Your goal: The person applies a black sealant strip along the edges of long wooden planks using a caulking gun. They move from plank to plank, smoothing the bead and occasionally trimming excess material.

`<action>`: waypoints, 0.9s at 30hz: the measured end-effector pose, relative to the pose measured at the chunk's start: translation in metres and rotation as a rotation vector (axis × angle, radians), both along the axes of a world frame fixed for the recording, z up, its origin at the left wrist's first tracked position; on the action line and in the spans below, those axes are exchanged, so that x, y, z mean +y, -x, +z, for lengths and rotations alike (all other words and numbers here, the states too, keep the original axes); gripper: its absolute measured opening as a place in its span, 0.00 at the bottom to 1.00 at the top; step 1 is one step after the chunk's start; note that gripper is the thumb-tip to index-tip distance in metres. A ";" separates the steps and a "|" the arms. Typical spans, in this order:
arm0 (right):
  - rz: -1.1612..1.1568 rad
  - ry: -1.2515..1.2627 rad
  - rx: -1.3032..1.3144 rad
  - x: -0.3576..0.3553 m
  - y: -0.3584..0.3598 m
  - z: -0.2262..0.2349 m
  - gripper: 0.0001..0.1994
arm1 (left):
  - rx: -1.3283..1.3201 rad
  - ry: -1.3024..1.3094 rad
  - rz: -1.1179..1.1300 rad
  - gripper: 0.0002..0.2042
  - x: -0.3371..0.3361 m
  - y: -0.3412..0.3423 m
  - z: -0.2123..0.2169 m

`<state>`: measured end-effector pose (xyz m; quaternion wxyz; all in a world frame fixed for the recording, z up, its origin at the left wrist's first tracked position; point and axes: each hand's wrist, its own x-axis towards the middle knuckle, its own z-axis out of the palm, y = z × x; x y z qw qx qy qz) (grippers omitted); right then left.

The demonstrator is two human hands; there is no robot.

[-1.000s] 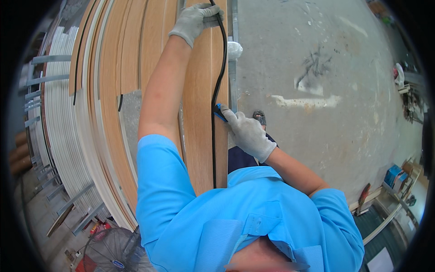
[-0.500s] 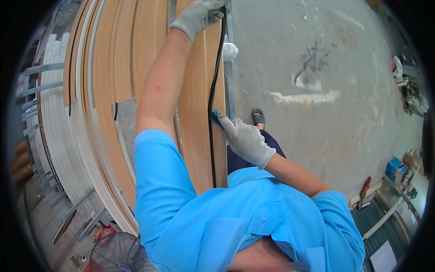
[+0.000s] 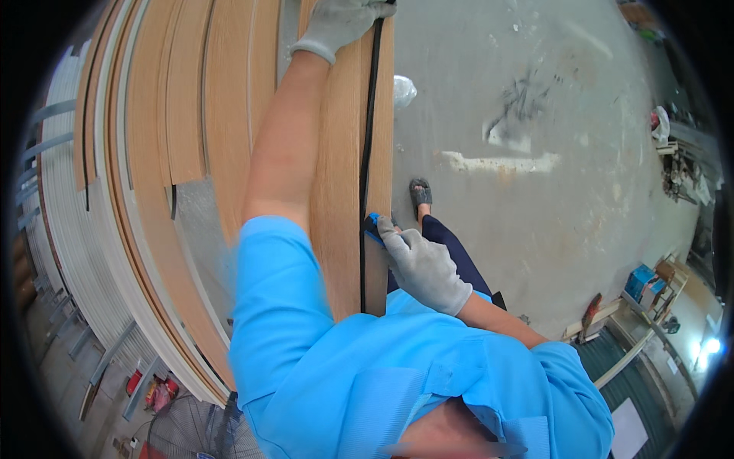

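Observation:
A long black rubber-like strip (image 3: 368, 130) runs lengthwise along a wood-grain board (image 3: 336, 176), almost straight and close to the board's right side. Far ahead, at the upper edge, my grey-gloved left hand (image 3: 340, 24) is closed, its fingertips around the strip's far part. My right hand (image 3: 430, 271), gloved too, grips a small blue-and-black hand tool (image 3: 372, 228). The tool's head touches the strip on the near half of the board. My right palm hides most of its handle.
More wood-grain boards (image 3: 183, 99) lie side by side to the left, beyond them white profiles (image 3: 88, 206) on metal rack arms. A fan (image 3: 195, 428) stands at the lower left. On the right are concrete floor (image 3: 527, 222), a clear plastic bundle (image 3: 404, 92) and a blue box (image 3: 644, 284).
The right hand and tool have moved nearer my body along the board. The strip, bowed before, lies straighter. My left hand still holds its far part; the view has shifted slightly.

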<state>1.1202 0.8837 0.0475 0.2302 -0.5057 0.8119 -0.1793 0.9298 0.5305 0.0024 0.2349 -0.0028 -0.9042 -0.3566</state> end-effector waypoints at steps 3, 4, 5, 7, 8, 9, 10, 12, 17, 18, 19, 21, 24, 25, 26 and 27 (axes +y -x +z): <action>-0.050 0.129 0.029 -0.006 0.006 -0.003 0.30 | -0.024 0.036 -0.001 0.11 0.001 0.000 0.001; -0.060 0.128 0.028 -0.009 0.008 -0.003 0.30 | -0.039 0.030 0.007 0.11 0.001 -0.001 0.003; -0.068 0.134 0.037 -0.011 0.012 -0.002 0.31 | -0.052 0.026 0.012 0.11 0.002 -0.001 0.005; -0.106 0.063 0.018 -0.017 0.021 -0.001 0.41 | -0.034 0.054 0.012 0.10 0.002 -0.001 0.008; -0.107 0.047 0.007 -0.020 0.024 -0.001 0.41 | -0.036 0.066 0.011 0.10 0.003 -0.001 0.008; -0.110 0.025 -0.002 -0.023 0.028 0.000 0.42 | -0.032 0.080 0.011 0.11 0.004 -0.001 0.010; -0.113 0.001 -0.011 -0.026 0.030 0.001 0.42 | -0.027 0.092 0.013 0.11 0.005 -0.002 0.010; -0.121 0.012 0.011 -0.031 0.034 0.001 0.38 | -0.037 0.073 0.041 0.10 0.007 -0.001 0.012; -0.140 0.049 -0.031 -0.035 0.039 0.002 0.38 | -0.203 -0.107 0.110 0.12 0.013 0.003 0.020; -0.129 0.037 -0.020 -0.035 0.040 0.002 0.37 | -0.161 -0.158 0.105 0.14 0.015 0.003 0.022; -0.126 0.023 -0.027 -0.033 0.040 0.003 0.37 | -0.124 -0.211 0.098 0.16 0.017 0.003 0.023; -0.126 0.009 -0.036 -0.031 0.039 0.004 0.37 | -0.092 -0.271 0.126 0.24 0.020 0.000 0.025; -0.132 0.022 -0.034 -0.028 0.036 0.007 0.37 | -0.066 -0.393 0.138 0.32 0.019 -0.003 0.026; -0.128 0.043 -0.036 -0.027 0.034 0.007 0.37 | -0.068 -0.443 0.141 0.34 0.017 -0.005 0.025; -0.128 0.062 -0.046 -0.025 0.032 0.007 0.38 | -0.137 -0.421 0.117 0.32 0.016 -0.005 0.025; -0.128 0.068 -0.064 -0.024 0.030 0.008 0.38 | -0.208 -0.400 0.096 0.31 0.014 -0.005 0.024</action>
